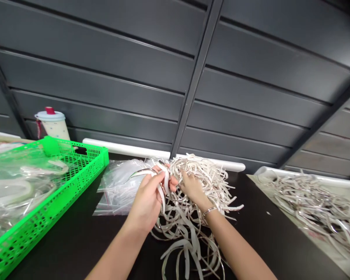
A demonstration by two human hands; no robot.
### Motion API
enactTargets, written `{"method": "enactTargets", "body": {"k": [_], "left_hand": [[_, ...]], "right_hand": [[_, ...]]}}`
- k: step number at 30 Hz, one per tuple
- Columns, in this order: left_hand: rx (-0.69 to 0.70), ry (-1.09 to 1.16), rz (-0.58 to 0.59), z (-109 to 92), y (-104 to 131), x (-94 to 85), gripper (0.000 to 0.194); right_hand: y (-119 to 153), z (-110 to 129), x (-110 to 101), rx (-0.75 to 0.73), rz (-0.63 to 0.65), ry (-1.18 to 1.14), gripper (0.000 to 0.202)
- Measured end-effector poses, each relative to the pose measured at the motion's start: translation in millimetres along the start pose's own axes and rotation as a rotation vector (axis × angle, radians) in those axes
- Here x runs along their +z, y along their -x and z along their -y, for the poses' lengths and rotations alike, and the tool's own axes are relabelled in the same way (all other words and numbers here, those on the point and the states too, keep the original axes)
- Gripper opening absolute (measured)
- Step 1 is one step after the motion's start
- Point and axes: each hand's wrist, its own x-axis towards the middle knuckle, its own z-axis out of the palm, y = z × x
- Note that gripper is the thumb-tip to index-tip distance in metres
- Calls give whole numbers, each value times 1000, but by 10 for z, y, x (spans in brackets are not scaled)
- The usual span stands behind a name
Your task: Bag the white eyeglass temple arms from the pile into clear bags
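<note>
My left hand (148, 196) is closed around a few curved strips (165, 179), white on one face and shiny metallic on the other. One of them sticks out to the left past the fingers. Just beside it, my right hand (192, 188) reaches into a large tangled pile of the same kind of strips (205, 173). Its fingers are drawn together at the pile's near left side, and what lies between them is hidden. More loose strips (189, 241) spill down the dark table (111, 249) between my forearms.
Clear plastic bags (119, 182) lie left of the pile. A green perforated crate (55, 202) with bagged white pieces stands at the left, a lidded cup (55, 124) behind it. Another strip heap (323, 206) lies at the right. A grey slatted panel (128, 74) rises behind.
</note>
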Motion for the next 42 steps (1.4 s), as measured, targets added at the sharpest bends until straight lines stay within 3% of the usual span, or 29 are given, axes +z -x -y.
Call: {"method": "enactTargets", "body": {"k": [3,8,14,19,25,28,35,39,42], "left_hand": [[3,4,23,-1,9,-7,15],[-28,0,46,-13,22,-11,10],[-30,13,49,16,-8,-42,13],[-27,20,41,16,-23,-42,21],[-15,3,95,-1,-33,-70,21],[-11,-4,102,-9,-46,-90,18],[12,40,50,-30,-41,-80,15],[21,57,-3,-39,-21,-65,14],[35,31,0,-42,-6,-59,14]], "right_hand": [[-128,-156,-81,-33,-35,-124,46],[-118,-532,-418,-37,-158,-468,22],[-74,-699,-933,-22,-303,-945,32],[-4,-604,-1099,-43,-238,-1131,43],[114,-590,-932,20,-3,-1047,44],[122,-712,-879,63,12,-917,41],[181,-979,-872,36,-189,-619,29],[308,-969,-914,17,-348,-524,16],[433,-912,-946,10,-410,-546,21]]}}
